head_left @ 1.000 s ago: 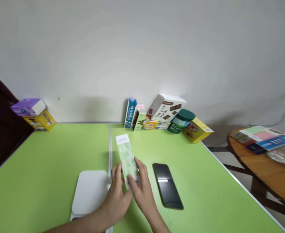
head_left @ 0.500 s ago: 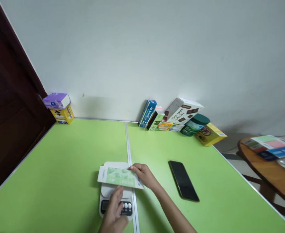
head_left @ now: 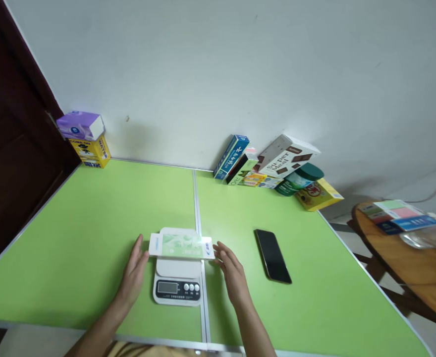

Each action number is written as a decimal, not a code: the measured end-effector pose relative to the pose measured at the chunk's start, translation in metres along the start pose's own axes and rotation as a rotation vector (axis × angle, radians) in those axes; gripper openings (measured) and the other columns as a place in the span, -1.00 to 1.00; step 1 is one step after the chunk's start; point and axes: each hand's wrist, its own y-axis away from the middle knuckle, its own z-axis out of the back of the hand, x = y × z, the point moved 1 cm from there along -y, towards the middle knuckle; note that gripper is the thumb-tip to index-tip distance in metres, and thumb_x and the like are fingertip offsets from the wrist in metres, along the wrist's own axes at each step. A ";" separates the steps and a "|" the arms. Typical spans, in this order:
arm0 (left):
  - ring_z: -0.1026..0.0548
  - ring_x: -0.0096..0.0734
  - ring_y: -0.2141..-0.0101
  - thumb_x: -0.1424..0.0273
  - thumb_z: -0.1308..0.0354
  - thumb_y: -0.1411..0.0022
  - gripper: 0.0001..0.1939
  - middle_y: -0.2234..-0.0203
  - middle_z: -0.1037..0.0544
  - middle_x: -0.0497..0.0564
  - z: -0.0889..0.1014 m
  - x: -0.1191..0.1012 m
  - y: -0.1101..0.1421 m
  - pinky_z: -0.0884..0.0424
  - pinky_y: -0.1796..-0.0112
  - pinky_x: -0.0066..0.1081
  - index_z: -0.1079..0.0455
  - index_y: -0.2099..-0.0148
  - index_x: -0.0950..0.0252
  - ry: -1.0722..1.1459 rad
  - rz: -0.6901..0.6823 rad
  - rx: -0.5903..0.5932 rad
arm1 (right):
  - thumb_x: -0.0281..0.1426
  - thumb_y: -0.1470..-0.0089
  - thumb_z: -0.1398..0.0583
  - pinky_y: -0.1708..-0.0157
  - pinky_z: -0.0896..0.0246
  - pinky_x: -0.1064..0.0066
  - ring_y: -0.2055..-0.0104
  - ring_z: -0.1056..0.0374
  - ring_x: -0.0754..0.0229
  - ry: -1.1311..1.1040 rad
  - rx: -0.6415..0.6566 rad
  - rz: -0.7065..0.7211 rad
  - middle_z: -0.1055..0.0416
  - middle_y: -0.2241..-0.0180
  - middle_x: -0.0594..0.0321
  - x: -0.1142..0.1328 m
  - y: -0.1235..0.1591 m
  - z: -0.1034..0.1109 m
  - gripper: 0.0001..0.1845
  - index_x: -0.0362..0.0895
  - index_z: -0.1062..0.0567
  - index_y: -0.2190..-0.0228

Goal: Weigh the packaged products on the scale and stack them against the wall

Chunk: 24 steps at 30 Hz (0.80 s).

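A long green-and-white box (head_left: 181, 246) lies crosswise on top of a white kitchen scale (head_left: 178, 280), whose display and buttons face me. My left hand (head_left: 133, 273) is open just left of the box's end, fingers stretched out. Right of the box's other end my right hand (head_left: 232, 270) is open too, fingertips close to the box. Neither hand holds anything.
The green table (head_left: 91, 218) has a seam down its middle. A black phone (head_left: 272, 256) lies to the right. Several boxes and a green-lidded jar (head_left: 299, 179) lean at the back wall. Stacked boxes (head_left: 83, 139) sit at the back left. A wooden round table (head_left: 407, 248) stands right.
The box went from both hands near the table middle onto the scale. The left hand left the scale's buttons, the right hand let go, and both now rest open beside the box.
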 end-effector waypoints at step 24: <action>-0.42 -0.30 0.07 0.59 -0.03 -0.07 -0.72 0.16 -0.52 0.06 0.062 -0.055 -0.143 -0.27 0.09 -0.37 -0.40 0.15 0.31 0.554 0.134 -0.041 | -0.23 -0.02 -0.15 0.33 -0.40 0.26 0.15 -0.37 0.03 0.504 0.487 0.687 -0.45 0.18 0.10 0.165 -0.096 -0.239 -0.69 -0.10 -0.42 0.19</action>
